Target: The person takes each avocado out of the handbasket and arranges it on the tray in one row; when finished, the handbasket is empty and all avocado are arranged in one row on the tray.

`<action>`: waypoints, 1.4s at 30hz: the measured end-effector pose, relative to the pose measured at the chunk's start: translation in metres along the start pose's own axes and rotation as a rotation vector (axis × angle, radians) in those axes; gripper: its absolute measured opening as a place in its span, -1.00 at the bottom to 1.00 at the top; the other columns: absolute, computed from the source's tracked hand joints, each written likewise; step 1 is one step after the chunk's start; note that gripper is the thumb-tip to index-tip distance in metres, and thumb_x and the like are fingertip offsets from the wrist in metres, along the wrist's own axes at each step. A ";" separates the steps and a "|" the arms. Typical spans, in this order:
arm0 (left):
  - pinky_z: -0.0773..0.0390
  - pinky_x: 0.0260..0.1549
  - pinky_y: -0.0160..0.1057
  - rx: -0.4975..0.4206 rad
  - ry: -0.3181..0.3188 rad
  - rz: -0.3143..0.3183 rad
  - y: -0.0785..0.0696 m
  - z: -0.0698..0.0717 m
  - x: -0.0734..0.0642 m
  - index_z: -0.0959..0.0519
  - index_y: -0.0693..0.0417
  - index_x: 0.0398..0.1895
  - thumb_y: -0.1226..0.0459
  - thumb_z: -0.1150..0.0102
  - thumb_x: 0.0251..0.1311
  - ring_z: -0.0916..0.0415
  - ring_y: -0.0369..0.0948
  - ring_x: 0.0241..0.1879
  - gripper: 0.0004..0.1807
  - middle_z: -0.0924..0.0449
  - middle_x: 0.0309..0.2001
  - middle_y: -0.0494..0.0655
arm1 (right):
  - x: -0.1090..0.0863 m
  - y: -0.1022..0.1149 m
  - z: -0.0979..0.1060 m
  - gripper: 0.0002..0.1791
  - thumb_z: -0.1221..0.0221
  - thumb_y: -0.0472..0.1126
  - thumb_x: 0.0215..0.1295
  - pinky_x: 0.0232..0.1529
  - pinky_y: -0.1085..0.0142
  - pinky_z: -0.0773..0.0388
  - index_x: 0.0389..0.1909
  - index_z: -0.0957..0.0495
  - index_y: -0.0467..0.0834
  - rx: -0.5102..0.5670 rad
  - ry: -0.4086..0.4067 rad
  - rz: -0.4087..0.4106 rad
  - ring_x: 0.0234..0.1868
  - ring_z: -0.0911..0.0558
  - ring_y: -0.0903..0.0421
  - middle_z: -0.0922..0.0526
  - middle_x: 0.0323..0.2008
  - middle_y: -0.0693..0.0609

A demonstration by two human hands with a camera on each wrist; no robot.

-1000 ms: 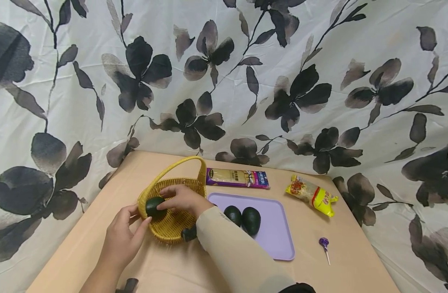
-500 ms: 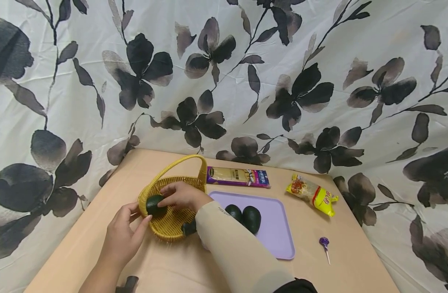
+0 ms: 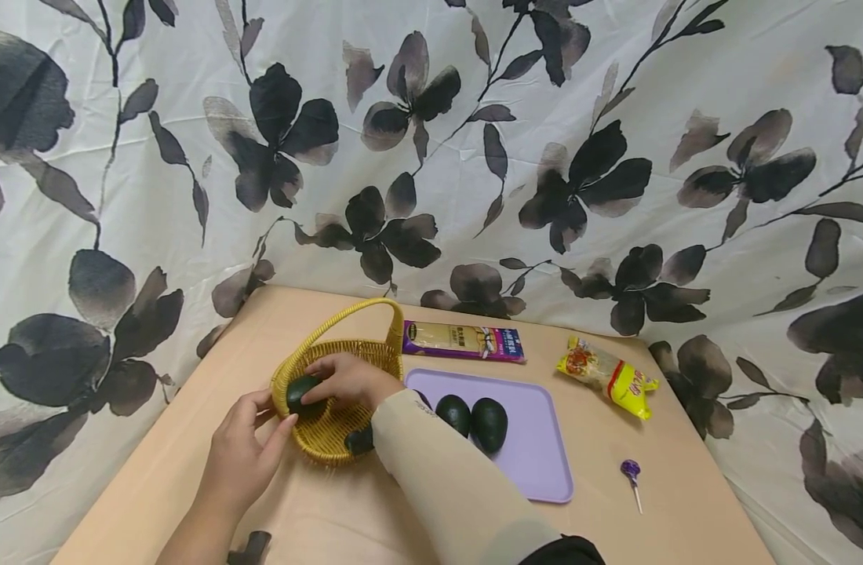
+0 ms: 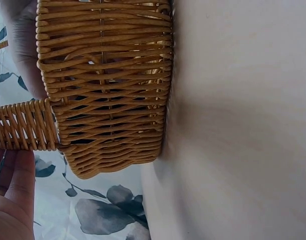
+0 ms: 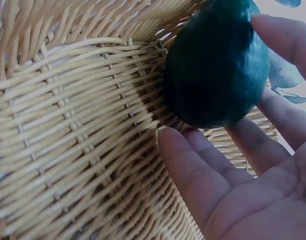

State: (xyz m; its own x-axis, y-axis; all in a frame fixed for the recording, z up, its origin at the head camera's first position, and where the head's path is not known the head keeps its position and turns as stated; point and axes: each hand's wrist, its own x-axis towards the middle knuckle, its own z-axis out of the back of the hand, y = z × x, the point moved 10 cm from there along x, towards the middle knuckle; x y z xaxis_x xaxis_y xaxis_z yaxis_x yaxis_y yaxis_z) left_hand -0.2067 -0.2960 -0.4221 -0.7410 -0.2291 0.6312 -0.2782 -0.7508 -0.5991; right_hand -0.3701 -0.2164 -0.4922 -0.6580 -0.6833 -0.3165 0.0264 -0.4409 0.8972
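Note:
A yellow wicker basket [image 3: 333,447] with a tall arched handle stands at the left of the table. My left hand [image 3: 241,447] holds it at the handle's base, thumb and fingers on either side; the left wrist view shows the woven side of the basket [image 4: 107,90] close up. Inside the basket my right hand [image 3: 350,380] grips a dark green avocado [image 3: 304,392] against the left wall. In the right wrist view the thumb lies on one side of the avocado [image 5: 218,65], with fingers beneath it. Part of the avocado is hidden behind the right hand.
A lilac tray [image 3: 544,463] right of the basket bears dark avocados [image 3: 489,425], partly covered by the right sleeve [image 3: 438,471]. Behind it lies a purple pasta packet [image 3: 463,340]. Farther right are a yellow food packet [image 3: 608,377] and a purple lollipop [image 3: 631,469].
The head view has shifted slightly. Both hands keep nearly the same place on the basket and the avocado. The right sleeve has moved a little left, showing more of the tray.

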 end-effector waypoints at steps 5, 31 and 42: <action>-0.38 0.13 -0.80 0.010 -0.010 0.000 0.000 0.001 -0.001 -0.46 0.34 0.12 0.51 -0.47 0.08 -0.66 0.07 0.00 -0.47 -0.61 0.02 0.10 | 0.004 0.002 -0.005 -0.48 -0.55 -0.26 0.06 0.02 0.12 -0.77 0.09 -0.69 0.03 -0.037 0.007 0.010 -0.11 -0.62 0.16 -0.66 -0.05 0.16; -0.41 0.14 -0.77 0.015 -0.011 -0.011 -0.004 -0.001 -0.001 -0.47 0.33 0.10 0.51 -0.46 0.08 -0.65 0.06 -0.01 -0.48 -0.61 0.01 0.07 | 0.005 0.009 -0.005 -0.60 -0.59 -0.08 0.04 -0.10 0.41 -0.66 -0.09 -0.70 0.04 -0.217 -0.068 0.060 -0.23 -0.62 0.26 -0.66 -0.23 0.22; -0.41 0.13 -0.78 0.023 -0.019 -0.014 -0.006 0.000 0.000 -0.47 0.34 0.10 0.51 -0.47 0.06 -0.66 0.08 -0.03 -0.47 -0.61 0.01 0.09 | 0.002 0.015 0.005 -0.63 -0.56 -0.02 0.08 -0.18 0.41 -0.67 -0.07 -0.73 0.14 -0.204 -0.088 0.113 -0.19 -0.60 0.24 -0.66 -0.18 0.23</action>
State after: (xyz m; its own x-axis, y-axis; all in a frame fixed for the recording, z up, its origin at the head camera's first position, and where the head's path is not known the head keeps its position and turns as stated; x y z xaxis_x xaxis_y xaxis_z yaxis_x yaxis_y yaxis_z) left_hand -0.2047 -0.2918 -0.4190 -0.7250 -0.2301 0.6492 -0.2743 -0.7682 -0.5785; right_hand -0.3750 -0.2218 -0.4780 -0.7048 -0.6859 -0.1813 0.2496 -0.4790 0.8416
